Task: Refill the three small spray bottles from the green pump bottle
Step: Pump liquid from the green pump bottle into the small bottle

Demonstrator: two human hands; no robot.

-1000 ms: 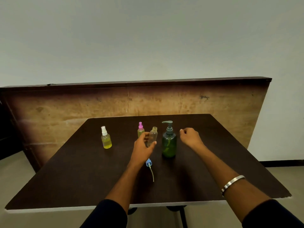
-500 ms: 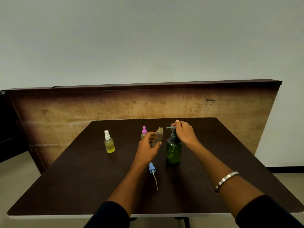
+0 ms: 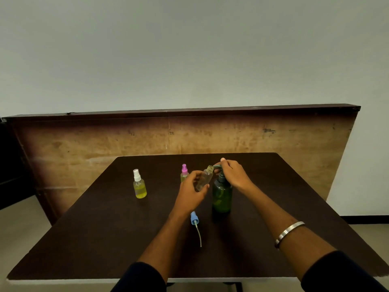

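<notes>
Blue cap (image 3: 193,218) with its dip tube lies nearest on the table (image 3: 105,239), off so the bottle's open. Left hand (image 3: 192,191) grips the clear bottle (image 3: 205,178), tilted so its mouth sits right by the spout. Right hand (image 3: 232,173) rests curled over the pump bottle (image 3: 222,197) head, looks ready to press. Further back, white-cap bottle (image 3: 139,185) and pink-cap bottle (image 3: 184,173) look filled already.

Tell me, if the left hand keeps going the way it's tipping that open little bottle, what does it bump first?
Probably the green pump bottle's spout: the left hand tilts the uncapped clear bottle toward it. Depth is unclear.
</notes>
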